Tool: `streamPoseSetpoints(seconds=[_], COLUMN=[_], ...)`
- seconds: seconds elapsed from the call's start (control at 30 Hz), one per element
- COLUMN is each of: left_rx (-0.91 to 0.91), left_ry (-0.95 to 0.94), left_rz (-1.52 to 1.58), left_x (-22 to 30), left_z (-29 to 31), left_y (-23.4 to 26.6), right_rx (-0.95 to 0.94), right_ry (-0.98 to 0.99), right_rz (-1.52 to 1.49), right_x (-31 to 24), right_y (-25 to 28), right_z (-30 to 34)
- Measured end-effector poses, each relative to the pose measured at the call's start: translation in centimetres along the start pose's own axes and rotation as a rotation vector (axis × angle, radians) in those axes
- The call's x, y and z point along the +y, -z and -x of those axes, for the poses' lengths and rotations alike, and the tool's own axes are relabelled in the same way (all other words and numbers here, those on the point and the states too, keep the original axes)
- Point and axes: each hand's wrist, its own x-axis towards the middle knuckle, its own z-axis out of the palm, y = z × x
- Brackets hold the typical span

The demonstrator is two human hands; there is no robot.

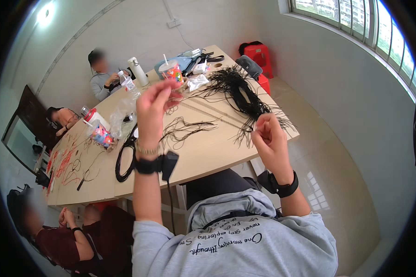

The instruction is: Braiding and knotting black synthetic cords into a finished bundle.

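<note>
In the head view, the table [203,159] has its near edge on the wearer's side of the black cord bundle [254,110], and its right corner sits just beyond the bundle's right end. Right of the bundle, tiled floor [330,138] opens between that corner and the wall [328,87]. Pale tabletop shows left of the bundle and toward the wearer, with loose dark strands [189,130] across part of it; a patterned cup [172,72] stands farther left, near the left hand [153,106] as I see it.

That hand is raised left of the bundle, thumb and fingertips pinched together on a thin cord [221,119]. The cord slants past the bundle's left side to the right hand [270,138], in front of the bundle, whose curled fingers close on it; the exact grip is hidden.
</note>
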Motion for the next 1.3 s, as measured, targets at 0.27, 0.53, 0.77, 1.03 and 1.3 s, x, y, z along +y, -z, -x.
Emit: streamPoseSetpoints(seconds=[0.27, 0.53, 0.77, 1.03, 1.3], left_rx=[-0.443, -0.616, -0.747, -0.657, -0.647], left_ry=[0.204, -0.005, -0.041, -0.141, -0.038], left_rz=[-0.354, -0.511, -0.772, -1.169, -1.113], left_x=[-5.3, -14.7, -24.2, -22.9, -20.1], left_z=[-12.7, -22.2, -22.1, -24.0, -24.5], left_y=[-2.3, -5.6, -11.9, -14.1, -14.1], right_rx=[-0.215, -0.381, -0.448, -0.329, -1.407], right_ry=[0.012, -0.059, -0.104, 0.292, -0.138], right_rz=[0.538, 0.865, 1.055, 1.056, 0.370], right_x=[2.1, 4.4, 6.3, 5.1, 0.0], right_y=[2.5, 2.9, 2.6, 1.9, 2.7], right_z=[-4.8, -8.9, -10.8, -9.4, -0.6])
